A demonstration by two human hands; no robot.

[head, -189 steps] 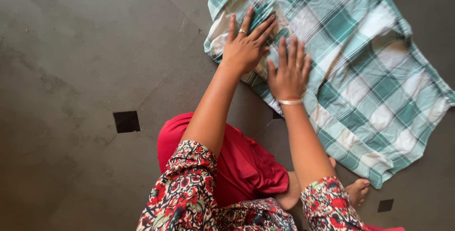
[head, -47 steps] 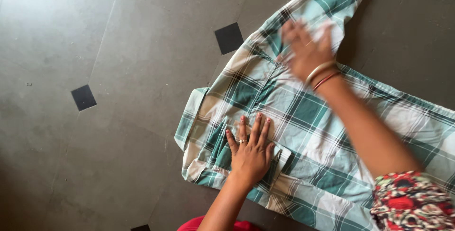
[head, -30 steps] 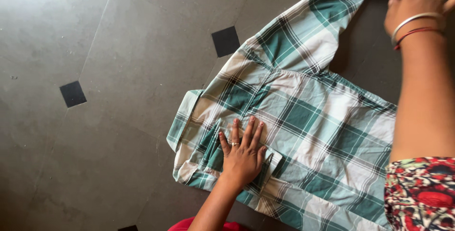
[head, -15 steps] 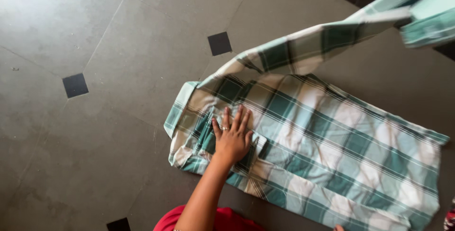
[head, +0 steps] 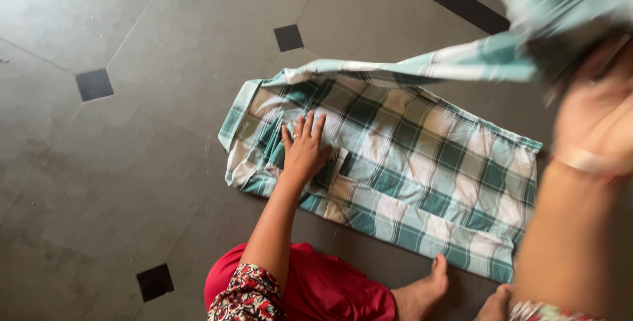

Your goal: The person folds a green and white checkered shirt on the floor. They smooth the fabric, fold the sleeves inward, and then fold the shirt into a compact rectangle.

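The green and white checked shirt point(head: 422, 176) lies spread on the grey tiled floor point(head: 132, 163), its body flat and its collar end toward the left. One long sleeve point(head: 422, 67) no longer rests on the floor: a second ago it lay stretched out past the top edge of the shirt, and now it is lifted clear, running as a taut band from the shoulder near the collar up to the top right corner of the view. There the cloth bunches, blurred, close to the camera.

The left hand point(head: 304, 151) stays where it was, palm down, fingers spread and pressed flat on the chest of the shirt near the collar, pinning the body in place while the sleeve rises. The right hand point(head: 597, 120) has come up from the far end of the sleeve and now sits high and near the lens; it seems to grip the sleeve's end, though blur hides how the fingers close. A pale bangle point(head: 583, 161) circles its wrist.

With the body held and the sleeve raised, the sleeve looks free to be brought across the shirt.

Below, a red garment point(head: 316, 288) covers the lap, and a bare foot point(head: 425, 291) touches the floor just beside the shirt's lower edge. Dark square insets point(head: 94, 84) dot the floor.
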